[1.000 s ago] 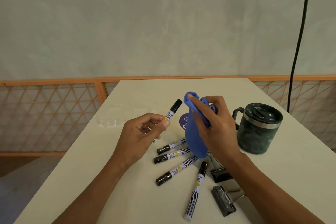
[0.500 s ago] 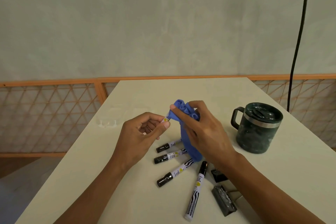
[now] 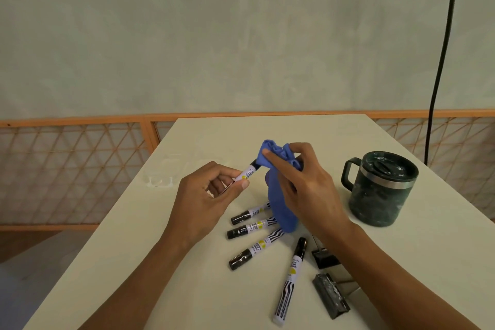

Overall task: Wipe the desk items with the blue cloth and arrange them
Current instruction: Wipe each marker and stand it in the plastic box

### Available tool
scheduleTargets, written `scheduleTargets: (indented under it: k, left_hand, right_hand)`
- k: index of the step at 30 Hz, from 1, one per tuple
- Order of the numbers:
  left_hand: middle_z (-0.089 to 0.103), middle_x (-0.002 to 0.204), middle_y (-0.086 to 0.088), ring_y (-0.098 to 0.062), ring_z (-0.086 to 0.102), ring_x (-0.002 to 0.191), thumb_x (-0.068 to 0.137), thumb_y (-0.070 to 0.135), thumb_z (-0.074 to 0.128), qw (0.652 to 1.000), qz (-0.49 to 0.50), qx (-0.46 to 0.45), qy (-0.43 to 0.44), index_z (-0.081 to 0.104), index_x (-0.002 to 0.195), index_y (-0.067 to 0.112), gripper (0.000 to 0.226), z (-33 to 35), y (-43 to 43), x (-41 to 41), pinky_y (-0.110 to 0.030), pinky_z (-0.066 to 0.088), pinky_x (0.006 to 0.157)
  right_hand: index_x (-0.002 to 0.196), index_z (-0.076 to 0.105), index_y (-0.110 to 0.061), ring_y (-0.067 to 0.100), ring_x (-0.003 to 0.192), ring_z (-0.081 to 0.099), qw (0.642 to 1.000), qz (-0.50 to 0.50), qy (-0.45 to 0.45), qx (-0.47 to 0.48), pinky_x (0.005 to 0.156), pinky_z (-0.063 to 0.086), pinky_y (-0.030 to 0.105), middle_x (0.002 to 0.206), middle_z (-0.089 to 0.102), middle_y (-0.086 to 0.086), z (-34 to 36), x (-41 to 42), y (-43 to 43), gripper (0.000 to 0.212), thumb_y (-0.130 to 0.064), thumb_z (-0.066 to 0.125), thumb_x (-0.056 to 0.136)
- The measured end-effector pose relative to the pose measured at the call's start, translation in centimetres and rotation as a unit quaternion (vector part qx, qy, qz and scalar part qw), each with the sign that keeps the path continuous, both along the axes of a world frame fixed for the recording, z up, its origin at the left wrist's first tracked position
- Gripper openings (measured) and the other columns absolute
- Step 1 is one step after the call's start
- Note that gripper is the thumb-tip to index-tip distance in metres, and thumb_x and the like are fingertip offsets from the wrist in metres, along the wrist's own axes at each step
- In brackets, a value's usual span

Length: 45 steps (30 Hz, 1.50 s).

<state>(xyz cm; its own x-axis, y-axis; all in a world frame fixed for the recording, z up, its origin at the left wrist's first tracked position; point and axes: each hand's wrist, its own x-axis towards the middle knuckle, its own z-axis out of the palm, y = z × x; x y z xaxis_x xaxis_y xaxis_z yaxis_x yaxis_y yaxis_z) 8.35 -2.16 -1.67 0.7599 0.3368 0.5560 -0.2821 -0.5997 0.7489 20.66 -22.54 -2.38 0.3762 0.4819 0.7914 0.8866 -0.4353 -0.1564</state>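
My left hand (image 3: 211, 201) pinches a black-and-white marker (image 3: 247, 173) by its lower end, above the cream desk (image 3: 166, 262). My right hand (image 3: 302, 190) grips the blue cloth (image 3: 278, 190), bunched over the marker's black cap, which is mostly hidden. The cloth's tail hangs down to the desk. Several more markers (image 3: 255, 248) lie fanned out below the hands, and the longest (image 3: 290, 280) points toward me. Two black binder clips (image 3: 330, 296) lie at the right of them, partly under my right forearm.
A dark green lidded mug (image 3: 380, 190) with a handle stands at the right of the desk. An orange lattice railing (image 3: 72, 169) runs behind and to both sides. A black cable (image 3: 442, 56) hangs down the wall at the right.
The cloth slid down over the marker's cap toward my left hand, then back up, so part of the white barrel shows again. The mug and the markers on the desk have not moved.
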Motion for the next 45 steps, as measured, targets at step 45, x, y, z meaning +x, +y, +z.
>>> scheduleTargets:
  k: [45]
  left_hand:
    - [0.076, 0.115, 0.010, -0.013, 0.070, 0.106, 0.093, 0.035, 0.085, 0.962, 0.081, 0.228, -0.127, 0.081, 0.123, 0.023, 0.033, 0.1, 1.2, 1.1, -0.028, 0.056, 0.091]
  right_hand:
    - [0.138, 0.067, -0.025, 0.000, 0.108, 0.054, 0.986, 0.084, 0.145, -0.005, 0.091, 0.042, 0.003, 0.133, 0.056, -0.006, 1.4, 1.0, -1.8, 0.033, -0.035, 0.059, 0.108]
